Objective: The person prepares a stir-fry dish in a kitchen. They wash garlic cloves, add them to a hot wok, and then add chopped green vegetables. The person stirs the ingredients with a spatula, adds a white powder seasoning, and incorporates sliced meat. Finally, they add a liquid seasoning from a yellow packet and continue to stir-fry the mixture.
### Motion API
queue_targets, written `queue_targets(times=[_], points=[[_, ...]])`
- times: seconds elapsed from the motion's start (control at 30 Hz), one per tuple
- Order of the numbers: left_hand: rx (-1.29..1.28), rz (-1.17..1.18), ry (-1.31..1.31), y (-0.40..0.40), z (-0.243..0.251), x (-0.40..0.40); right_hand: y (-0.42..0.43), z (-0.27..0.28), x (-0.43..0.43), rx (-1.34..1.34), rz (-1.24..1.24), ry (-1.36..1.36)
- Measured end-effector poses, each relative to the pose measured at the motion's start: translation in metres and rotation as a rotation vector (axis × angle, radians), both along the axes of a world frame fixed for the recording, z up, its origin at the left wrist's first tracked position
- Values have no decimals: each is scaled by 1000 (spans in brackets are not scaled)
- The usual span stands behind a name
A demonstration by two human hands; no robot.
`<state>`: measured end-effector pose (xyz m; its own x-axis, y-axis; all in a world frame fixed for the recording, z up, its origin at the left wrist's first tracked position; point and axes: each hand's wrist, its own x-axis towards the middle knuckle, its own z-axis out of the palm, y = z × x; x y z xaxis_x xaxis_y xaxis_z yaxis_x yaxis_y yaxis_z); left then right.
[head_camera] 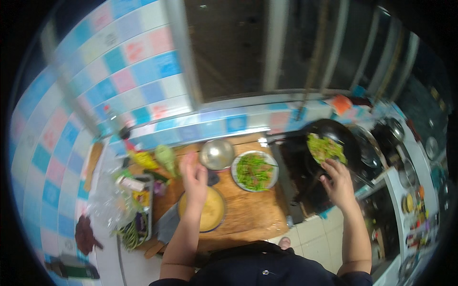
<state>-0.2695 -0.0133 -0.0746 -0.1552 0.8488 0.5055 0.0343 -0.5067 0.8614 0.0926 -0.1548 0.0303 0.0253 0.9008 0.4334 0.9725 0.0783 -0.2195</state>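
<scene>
My left hand [195,178] is raised over the wooden board [250,218], fingers apart and holding nothing. Partly beneath that forearm is a round bowl of yellow liquid [213,211], with a cleaver [168,225] lying at its left. My right hand [336,182] hovers by the near rim of a black wok [349,146] holding chopped green vegetables [325,148]; its fingers are spread, and whether they touch a utensil there cannot be told. Between the hands, a white plate [233,175] bears cut greens with meat-like pieces. A shiny metal bowl [217,154] sits behind it.
A gray basket [149,221] with packets and green beans [132,234] stands at the left, beside clear plastic bags [107,200]. Bottles and a yellow pouch [143,159] line the back left. Another lidded pan [370,150] and a shelf of jars [408,203] are at the right.
</scene>
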Motion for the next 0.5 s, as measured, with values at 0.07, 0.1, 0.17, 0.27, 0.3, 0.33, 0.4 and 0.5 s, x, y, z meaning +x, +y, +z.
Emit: queue_targets(times=[0.07, 0.1, 0.17, 0.27, 0.3, 0.33, 0.4, 0.5], points=[[-106, -328, 476, -30, 3, 63, -30, -12, 68, 10, -198, -148], [-158, -501, 531, -47, 11, 98, -43, -23, 105, -2, -298, -213], [-242, -603, 1064, -68, 15, 152, -68, -44, 164, -246, -461, -298], [-397, -855, 1048, -70, -5, 206, -71, -67, 206, -424, -517, -467], [-456, -891, 1124, -70, 4, 223, -64, -70, 212, -516, -538, -448], [-511, -931, 1200, -71, 9, 236, -60, -81, 229, -623, -540, -429], [-444, -830, 1188, -71, -21, 253, -54, -101, 255, -703, -502, -410], [-437, -722, 1185, -73, -33, 258, -59, -61, 256, -614, -328, -376]])
